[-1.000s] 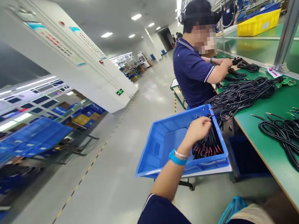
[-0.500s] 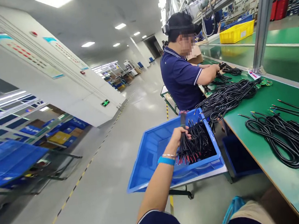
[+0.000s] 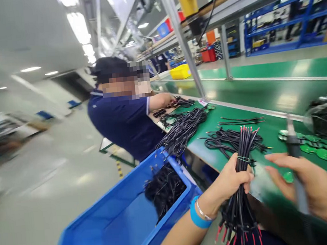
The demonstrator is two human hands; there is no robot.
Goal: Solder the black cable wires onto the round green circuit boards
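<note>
Right of blue bin (image 3: 117,219), left hand (image 3: 232,177) wraps a black cable bundle (image 3: 240,207) below its band (image 3: 243,159): likely light, springy, best gripped there. Right hand (image 3: 317,184) half-open, hold on grey-handled tool (image 3: 300,194) unclear.

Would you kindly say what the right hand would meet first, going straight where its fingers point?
Probably the wire bundle in the left hand; depth is hard to judge.
</note>
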